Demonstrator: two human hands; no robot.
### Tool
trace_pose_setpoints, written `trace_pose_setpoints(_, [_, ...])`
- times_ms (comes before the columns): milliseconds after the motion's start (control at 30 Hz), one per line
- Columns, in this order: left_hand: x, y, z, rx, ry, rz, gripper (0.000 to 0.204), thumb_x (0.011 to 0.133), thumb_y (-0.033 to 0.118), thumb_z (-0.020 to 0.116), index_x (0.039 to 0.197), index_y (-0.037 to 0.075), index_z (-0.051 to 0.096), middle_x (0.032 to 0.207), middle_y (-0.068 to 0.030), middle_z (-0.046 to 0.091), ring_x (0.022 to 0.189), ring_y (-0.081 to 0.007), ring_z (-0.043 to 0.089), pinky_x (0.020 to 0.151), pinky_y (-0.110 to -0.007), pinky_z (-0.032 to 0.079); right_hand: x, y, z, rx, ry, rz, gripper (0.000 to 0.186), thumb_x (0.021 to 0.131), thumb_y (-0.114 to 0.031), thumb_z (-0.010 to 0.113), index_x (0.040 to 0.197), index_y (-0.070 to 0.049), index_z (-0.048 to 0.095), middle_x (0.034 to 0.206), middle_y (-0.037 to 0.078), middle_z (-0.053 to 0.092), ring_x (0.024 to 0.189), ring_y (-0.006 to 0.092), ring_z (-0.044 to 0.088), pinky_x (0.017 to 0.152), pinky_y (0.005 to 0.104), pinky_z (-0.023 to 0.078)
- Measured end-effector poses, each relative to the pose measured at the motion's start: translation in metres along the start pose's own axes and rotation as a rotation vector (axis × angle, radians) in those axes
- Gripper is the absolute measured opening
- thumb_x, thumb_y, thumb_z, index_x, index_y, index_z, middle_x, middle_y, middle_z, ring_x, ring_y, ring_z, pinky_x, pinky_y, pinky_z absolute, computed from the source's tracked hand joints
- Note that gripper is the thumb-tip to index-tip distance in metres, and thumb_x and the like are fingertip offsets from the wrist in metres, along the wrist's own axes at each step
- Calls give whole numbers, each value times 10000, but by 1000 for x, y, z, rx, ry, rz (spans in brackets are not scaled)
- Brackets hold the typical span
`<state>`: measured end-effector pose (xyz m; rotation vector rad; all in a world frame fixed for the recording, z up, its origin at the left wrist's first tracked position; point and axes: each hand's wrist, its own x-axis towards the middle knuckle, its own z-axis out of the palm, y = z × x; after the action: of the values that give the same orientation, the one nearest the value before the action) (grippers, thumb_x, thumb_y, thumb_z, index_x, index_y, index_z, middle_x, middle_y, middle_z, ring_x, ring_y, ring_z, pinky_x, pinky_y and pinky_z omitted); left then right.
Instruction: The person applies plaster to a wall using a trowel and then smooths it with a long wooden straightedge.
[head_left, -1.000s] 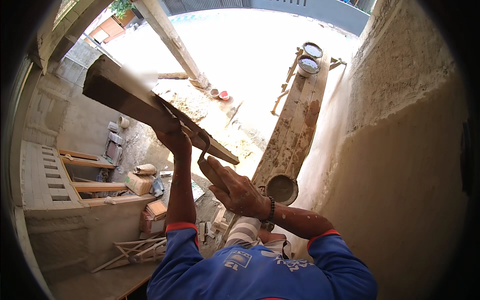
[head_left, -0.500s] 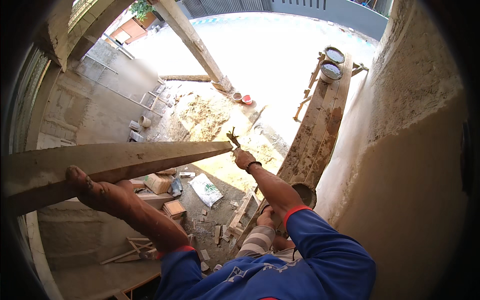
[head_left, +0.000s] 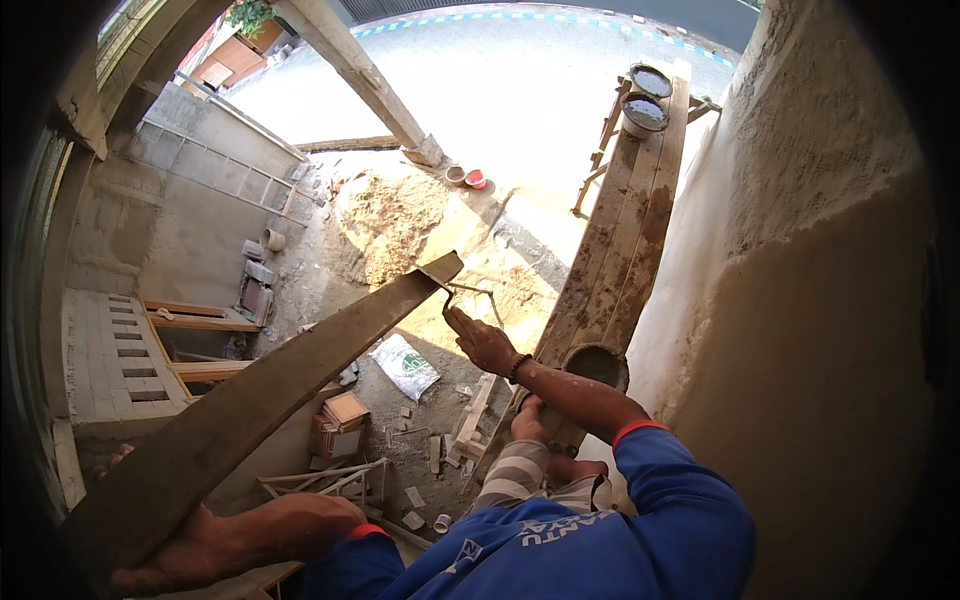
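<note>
A long, straight wooden board, smeared with grey mortar, slants from the lower left to the middle of the view. My left hand grips its near end, fingertips showing past the far edge. Near the board's far end, my right hand, with a dark bracelet at the wrist, is closed round a trowel. The thin bent neck of the trowel shows; its blade, seen nearly edge-on, meets the board close to the tip. Most of the handle is hidden in my fingers.
Beneath me runs a raised plank scaffold with a mortar bucket near my feet and two filled buckets at its far end. A partly plastered wall rises at the right. Below lie a sand heap, a white sack and scrap wood.
The board has swung: its near end dropped toward me and its far tip rose and shifted left. My left hand moved down with it. My right hand came slightly lower, the trowel now against the board.
</note>
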<state>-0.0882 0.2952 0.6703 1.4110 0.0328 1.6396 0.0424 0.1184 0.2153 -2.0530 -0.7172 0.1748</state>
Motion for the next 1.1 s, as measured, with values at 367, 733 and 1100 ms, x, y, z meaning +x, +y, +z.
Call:
trace_pose_setpoints(367, [-5,-4,11,-127,-347,-109,634,780,508,583,1218,61,480,1099,-193,584,1028,-335,574,904,-553,422,22,122,-20,327,47,612,597,830,-232,600,1341,-42,357,874,206,623,580,261,609,511,384,512])
trace_pose_setpoints(733, [-233,-177,210,-192,-755,-111,171,799,97,679,848,-31,577,753,-53,563,679,-117,538,596,-268,464,-367,76,-87,197,155,1145,654,793,-267,592,1360,-70,331,1166,271,542,1081,402,529,927,450,429])
trace_pose_setpoints(1100, [-448,-114,369,-406,-1467,-250,603,668,131,808,1121,6,430,833,-115,599,737,-197,610,630,-319,496,-544,-72,59,781,968,1816,648,734,-190,612,1324,-30,396,1093,208,587,932,312,604,757,417,489])
